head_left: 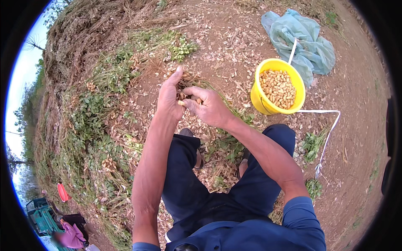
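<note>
Both hands meet in front of me over the ground, at the root end of a pulled peanut plant [193,79]. My left hand [168,97] is closed around its pods and roots, with the thumb sticking up. From the right, my right hand [211,108] pinches at the pods with bent fingers. A pale peanut [181,103] shows between the two hands; the other pods there are partly hidden by the fingers. Off to the right stands a yellow bucket [256,98], well filled with peanuts [278,88] in their shells.
A crumpled blue-green plastic bag [299,35] lies behind the bucket. White strap [331,138] trails over the soil at right. Piled peanut plants [90,113] cover the left side. Farther off at lower left are a red basin [63,192], a green machine [42,217] and a person in pink [72,236].
</note>
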Motion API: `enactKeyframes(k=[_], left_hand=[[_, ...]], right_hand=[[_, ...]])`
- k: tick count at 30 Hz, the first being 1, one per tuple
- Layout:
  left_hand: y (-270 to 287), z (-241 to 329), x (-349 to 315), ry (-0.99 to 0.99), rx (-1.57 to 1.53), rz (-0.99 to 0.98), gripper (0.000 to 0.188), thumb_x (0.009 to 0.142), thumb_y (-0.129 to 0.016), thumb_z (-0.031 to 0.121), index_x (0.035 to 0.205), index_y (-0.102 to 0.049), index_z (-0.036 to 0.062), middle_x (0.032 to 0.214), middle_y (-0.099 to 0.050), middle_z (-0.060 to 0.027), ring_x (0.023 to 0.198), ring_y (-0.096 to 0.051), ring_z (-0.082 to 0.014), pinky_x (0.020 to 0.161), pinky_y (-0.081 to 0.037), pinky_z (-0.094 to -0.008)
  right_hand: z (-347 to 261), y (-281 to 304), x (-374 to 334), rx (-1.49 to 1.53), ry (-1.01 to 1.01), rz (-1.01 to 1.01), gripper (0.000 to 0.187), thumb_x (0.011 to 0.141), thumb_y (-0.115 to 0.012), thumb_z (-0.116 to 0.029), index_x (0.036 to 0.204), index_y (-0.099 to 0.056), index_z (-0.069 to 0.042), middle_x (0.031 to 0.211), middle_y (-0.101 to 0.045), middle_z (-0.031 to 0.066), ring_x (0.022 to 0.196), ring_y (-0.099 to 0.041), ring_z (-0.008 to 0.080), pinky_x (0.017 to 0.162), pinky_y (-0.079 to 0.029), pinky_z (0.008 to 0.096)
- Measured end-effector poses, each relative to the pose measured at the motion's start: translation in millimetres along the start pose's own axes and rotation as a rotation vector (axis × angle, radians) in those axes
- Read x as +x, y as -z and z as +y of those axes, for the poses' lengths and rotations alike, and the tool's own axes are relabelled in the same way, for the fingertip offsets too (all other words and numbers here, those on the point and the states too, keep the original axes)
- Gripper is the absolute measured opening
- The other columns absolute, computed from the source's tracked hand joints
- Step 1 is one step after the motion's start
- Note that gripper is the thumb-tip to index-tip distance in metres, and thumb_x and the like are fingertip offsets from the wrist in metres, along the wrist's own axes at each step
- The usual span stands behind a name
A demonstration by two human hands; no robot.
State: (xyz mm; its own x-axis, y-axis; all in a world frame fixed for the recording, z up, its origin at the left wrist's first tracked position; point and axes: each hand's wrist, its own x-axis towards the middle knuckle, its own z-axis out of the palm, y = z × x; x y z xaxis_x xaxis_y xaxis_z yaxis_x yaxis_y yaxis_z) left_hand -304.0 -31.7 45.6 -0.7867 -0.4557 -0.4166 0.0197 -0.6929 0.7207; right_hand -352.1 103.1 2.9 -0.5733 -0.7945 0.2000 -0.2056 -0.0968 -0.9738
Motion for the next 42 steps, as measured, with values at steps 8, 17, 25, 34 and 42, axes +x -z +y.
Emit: enactKeyframes(k=[8, 17, 25, 34, 42], left_hand=[[1, -1, -9, 0.053, -0.023, -0.068, 0.021, 0.104, -0.059, 0.030, 0.112, -0.059, 0.0103, 0.096, -0.066, -0.0074, 0.083, -0.065, -0.0212, 0.065, -0.058, -0.0403], [8, -5, -1, 0.021, -0.005, -0.140, 0.030, 0.106, -0.053, 0.040, 0.114, -0.059, 0.0108, 0.097, -0.066, -0.0076, 0.072, -0.066, -0.0213, 0.058, -0.058, -0.0373], [-12, -5, -9, -0.055, 0.167, 0.068, 0.056, 0.100, -0.057, 0.059, 0.118, -0.056, 0.0057, 0.090, -0.061, -0.0074, 0.061, -0.064, -0.0184, 0.042, -0.052, -0.0316], [-22, 2, -22, -0.216, 0.044, -0.038, 0.041, 0.105, -0.054, 0.049, 0.112, -0.060, 0.0092, 0.095, -0.066, -0.0045, 0.081, -0.067, -0.0184, 0.073, -0.059, -0.0369], [-15, 0, -17, -0.322, 0.043, -0.123, 0.039, 0.106, -0.054, 0.046, 0.118, -0.059, 0.0091, 0.102, -0.066, -0.0049, 0.091, -0.066, -0.0177, 0.083, -0.057, -0.0377]], right_hand=[[-5, -4, 2, 0.019, -0.128, 0.027, 0.025, 0.098, -0.068, -0.020, 0.105, -0.066, 0.003, 0.073, -0.064, 0.0025, 0.068, -0.057, 0.0065, 0.059, -0.047, 0.0285], [-9, -2, 6, 0.125, -0.147, -0.013, 0.021, 0.098, -0.069, -0.020, 0.094, -0.065, 0.000, 0.071, -0.063, 0.0009, 0.064, -0.054, 0.0049, 0.056, -0.044, 0.0262], [8, -2, 2, 0.399, -0.035, -0.159, 0.008, 0.094, -0.065, -0.009, 0.094, -0.059, -0.004, 0.070, -0.055, -0.0051, 0.054, -0.048, 0.0023, 0.048, -0.037, 0.0213], [-17, 21, -5, 0.979, -0.267, -0.409, 0.021, 0.093, -0.061, -0.017, 0.108, -0.057, -0.003, 0.063, -0.059, 0.0031, 0.036, -0.039, 0.0037, 0.038, -0.034, 0.0222], [-26, 41, -10, 1.075, -0.390, -0.533, 0.021, 0.089, -0.059, -0.011, 0.106, -0.058, 0.001, 0.062, -0.060, 0.0071, 0.034, -0.038, 0.0034, 0.036, -0.035, 0.0230]])
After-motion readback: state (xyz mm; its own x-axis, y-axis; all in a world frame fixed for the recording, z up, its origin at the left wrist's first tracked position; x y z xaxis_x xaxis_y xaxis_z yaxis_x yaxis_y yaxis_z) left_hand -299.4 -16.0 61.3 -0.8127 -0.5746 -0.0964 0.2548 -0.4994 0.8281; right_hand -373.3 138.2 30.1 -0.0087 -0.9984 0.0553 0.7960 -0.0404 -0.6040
